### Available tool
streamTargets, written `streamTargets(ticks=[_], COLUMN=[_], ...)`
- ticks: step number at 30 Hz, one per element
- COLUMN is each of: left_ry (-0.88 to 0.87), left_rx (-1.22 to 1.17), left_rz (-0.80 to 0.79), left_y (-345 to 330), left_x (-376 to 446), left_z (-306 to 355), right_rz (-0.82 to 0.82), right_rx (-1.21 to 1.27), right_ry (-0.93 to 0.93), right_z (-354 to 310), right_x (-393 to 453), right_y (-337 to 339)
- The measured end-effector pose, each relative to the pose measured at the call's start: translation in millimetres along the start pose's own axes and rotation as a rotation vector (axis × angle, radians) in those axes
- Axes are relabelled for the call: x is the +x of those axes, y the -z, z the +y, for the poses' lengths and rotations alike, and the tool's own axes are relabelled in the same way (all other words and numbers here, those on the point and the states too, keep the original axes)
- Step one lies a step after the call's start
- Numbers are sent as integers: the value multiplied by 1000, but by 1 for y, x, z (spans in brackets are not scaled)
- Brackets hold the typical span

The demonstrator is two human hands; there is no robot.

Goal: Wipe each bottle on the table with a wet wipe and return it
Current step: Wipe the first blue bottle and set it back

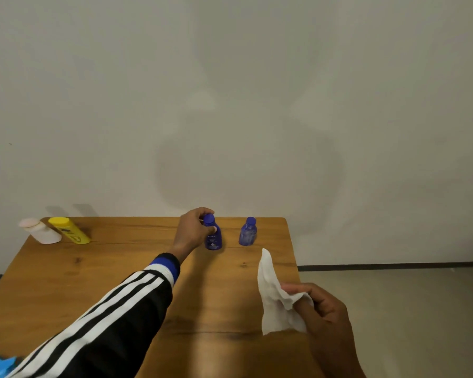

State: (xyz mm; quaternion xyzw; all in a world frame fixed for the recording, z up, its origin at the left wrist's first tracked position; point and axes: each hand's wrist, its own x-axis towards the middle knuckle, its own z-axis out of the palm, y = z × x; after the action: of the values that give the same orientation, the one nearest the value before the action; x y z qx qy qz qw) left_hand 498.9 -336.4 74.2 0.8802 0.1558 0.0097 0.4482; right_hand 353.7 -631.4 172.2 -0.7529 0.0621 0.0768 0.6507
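Gripping the dark blue bottle point(213, 236) in your left hand point(193, 230) with the wipe point(273, 293) pinched in your right hand point(325, 312), you likely have several bottles left.

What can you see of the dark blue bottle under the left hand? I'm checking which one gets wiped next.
The dark blue bottle is small, looks like glossy plastic, and has a round blue cap and pale label print too blurred to read. It stands upright on the wooden table near the far edge, left of a paler blue bottle and apart from it. The left hand grips its neck and cap, fingers curled around. The wipe is not touching it.
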Motion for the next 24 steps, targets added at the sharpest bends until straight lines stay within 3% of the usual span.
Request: streamTargets(ticks=[15,24], left_ry=[4,30], left_rx=[70,73], left_rz=[32,3], left_y=[-15,-19], left_x=[11,18], left_z=[-23,-26], right_rz=[16,-33], right_rx=[319,373], right_ry=[-229,-204], right_z=[2,-13], right_x=[32,41], right_y=[-24,-32])
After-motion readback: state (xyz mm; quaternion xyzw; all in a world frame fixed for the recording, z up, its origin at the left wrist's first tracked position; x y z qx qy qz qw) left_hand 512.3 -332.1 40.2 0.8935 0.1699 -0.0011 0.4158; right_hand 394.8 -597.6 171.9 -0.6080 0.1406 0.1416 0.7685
